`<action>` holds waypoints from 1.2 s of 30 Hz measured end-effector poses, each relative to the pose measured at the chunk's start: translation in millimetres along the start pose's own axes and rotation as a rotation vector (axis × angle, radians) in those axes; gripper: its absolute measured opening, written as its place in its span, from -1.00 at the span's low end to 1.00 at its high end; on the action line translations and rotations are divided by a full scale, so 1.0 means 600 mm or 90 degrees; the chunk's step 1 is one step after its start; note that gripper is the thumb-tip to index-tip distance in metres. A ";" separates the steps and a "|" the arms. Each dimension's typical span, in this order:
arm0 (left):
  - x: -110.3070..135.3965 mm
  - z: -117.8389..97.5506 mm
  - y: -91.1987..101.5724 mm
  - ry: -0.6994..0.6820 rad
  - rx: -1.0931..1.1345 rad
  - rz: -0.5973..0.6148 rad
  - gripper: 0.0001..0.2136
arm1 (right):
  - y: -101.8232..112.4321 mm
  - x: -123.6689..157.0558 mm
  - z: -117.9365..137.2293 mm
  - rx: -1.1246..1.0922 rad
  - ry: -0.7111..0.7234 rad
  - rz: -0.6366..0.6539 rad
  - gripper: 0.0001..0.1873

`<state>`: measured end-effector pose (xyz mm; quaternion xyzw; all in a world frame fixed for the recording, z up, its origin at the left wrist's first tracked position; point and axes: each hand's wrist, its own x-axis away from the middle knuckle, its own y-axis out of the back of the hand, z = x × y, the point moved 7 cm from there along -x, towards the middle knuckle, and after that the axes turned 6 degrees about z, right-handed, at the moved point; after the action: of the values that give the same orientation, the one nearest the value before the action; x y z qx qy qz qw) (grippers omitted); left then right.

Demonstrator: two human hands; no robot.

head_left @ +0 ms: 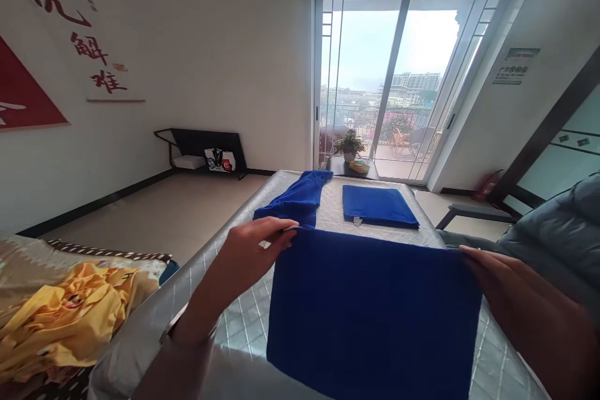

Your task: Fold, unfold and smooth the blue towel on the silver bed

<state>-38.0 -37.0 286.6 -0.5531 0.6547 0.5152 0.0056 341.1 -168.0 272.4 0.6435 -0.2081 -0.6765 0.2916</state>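
A folded blue cloth (375, 319) hangs upright between my two hands above the bed-like padded surface (248, 306). My left hand (260, 240) pinches its upper left corner between thumb and fingers. At the upper right corner, my right hand (510, 284) grips the edge, its fingertips partly hidden. Beyond the held cloth lies a second blue cloth (379, 205), folded into a flat rectangle with a small white tag at its near edge. To its left, a loosely laid blue garment (297, 197) reaches to the far edge of the quilted silver cover.
A heap of yellow clothing (79, 309) lies at the lower left on a patterned cloth. On the right stands a dark padded chair (557, 231). A potted plant (350, 145) sits on a small dark table before the sliding glass door. A black frame (206, 144) leans by the wall.
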 end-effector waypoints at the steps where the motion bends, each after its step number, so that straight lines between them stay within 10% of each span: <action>1: -0.027 0.022 -0.026 0.027 0.049 0.066 -0.77 | -0.030 -0.012 -0.019 -0.005 0.028 0.045 -0.54; 4: -0.116 0.091 -0.132 0.092 0.170 0.274 -0.75 | -0.135 -0.072 -0.094 -0.022 0.051 0.123 -0.50; 7: -0.237 0.142 -0.217 0.100 0.176 0.318 -0.81 | -0.238 -0.176 -0.160 -0.030 0.038 0.207 -0.52; 11: -0.416 0.157 -0.240 0.065 -0.005 0.061 -0.91 | -0.271 -0.348 -0.211 0.019 -0.022 0.148 -0.49; 15: -0.494 0.155 -0.251 0.018 -0.023 -0.172 -0.85 | -0.254 -0.432 -0.233 -0.011 -0.029 0.024 -0.43; 19: -0.469 0.202 -0.365 -0.003 0.025 -0.146 -0.87 | -0.345 -0.383 -0.296 -0.016 -0.060 0.036 -0.50; 26: -0.295 0.290 -0.639 0.036 -0.055 0.135 -0.83 | -0.612 -0.132 -0.424 -0.079 -0.183 0.191 -0.74; 36: -0.267 0.289 -0.654 -0.013 -0.201 0.180 -0.87 | -0.651 -0.055 -0.435 -0.007 -0.134 0.212 -0.66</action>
<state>213.1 252.3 35.1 -0.4446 0.6371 0.6122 -0.1470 550.8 168.8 18.5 0.5244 -0.3373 -0.6837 0.3792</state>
